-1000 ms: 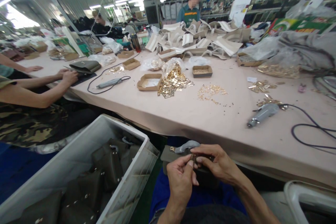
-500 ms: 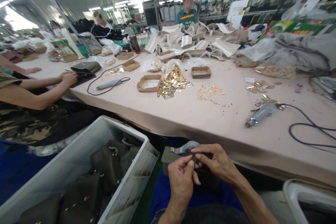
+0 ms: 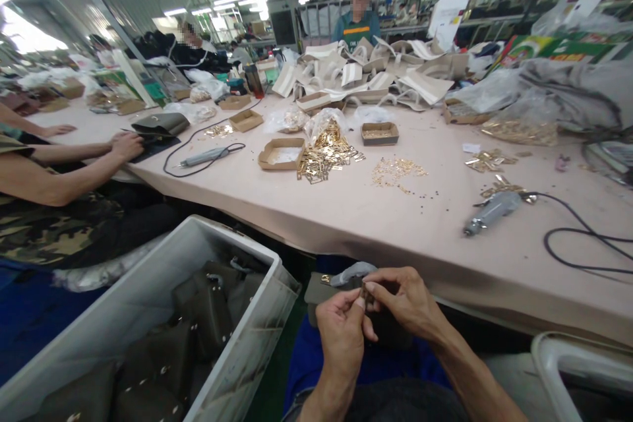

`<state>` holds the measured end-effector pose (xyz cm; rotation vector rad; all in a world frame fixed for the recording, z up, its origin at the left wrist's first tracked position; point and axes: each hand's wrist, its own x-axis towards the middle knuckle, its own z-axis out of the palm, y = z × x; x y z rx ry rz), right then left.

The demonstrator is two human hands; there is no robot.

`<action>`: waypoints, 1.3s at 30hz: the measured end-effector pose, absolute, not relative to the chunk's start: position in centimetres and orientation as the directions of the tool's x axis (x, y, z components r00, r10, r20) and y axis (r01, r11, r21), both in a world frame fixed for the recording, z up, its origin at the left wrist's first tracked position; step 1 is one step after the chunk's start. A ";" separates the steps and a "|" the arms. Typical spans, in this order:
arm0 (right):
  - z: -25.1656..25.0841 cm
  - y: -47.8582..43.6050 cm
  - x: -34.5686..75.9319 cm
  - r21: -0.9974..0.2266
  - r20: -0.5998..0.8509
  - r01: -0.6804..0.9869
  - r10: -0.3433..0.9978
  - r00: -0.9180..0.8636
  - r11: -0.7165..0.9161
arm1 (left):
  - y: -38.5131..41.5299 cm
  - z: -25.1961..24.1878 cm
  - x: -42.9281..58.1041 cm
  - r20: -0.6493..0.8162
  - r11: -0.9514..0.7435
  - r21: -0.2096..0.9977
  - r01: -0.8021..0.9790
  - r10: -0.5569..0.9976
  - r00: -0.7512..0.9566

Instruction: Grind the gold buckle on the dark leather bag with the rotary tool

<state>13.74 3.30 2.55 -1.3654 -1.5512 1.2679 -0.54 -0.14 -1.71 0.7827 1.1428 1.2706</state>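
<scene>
My left hand (image 3: 341,336) and my right hand (image 3: 405,300) meet in my lap, below the table's front edge. Both pinch a small dark piece with a gold fitting (image 3: 364,293) between thumbs and fingertips. Under them lies an olive-green bag part (image 3: 316,290) with grey wrapping (image 3: 349,273) on top. The fingertips cover most of the small fitting, so its shape stays unclear.
A white bin (image 3: 247,349) of olive bags stands at my left. On the pink table (image 3: 346,211) lie an electric screwdriver (image 3: 489,211) with its black cord, a heap of gold clasps (image 3: 326,155), scattered gold screws (image 3: 395,171) and cardboard trays. A person's arms (image 3: 74,168) rest at the left.
My hands stay together in my lap with only slight finger shifts. The view has moved a little; the person at the far side of the table has shifted slightly.
</scene>
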 end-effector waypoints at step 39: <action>5.0 4.4 28.1 -0.785 0.221 0.557 0.715 0.663 -0.273 | 1.4 -3.7 -0.9 -0.333 0.264 0.903 -0.338 0.929 -0.163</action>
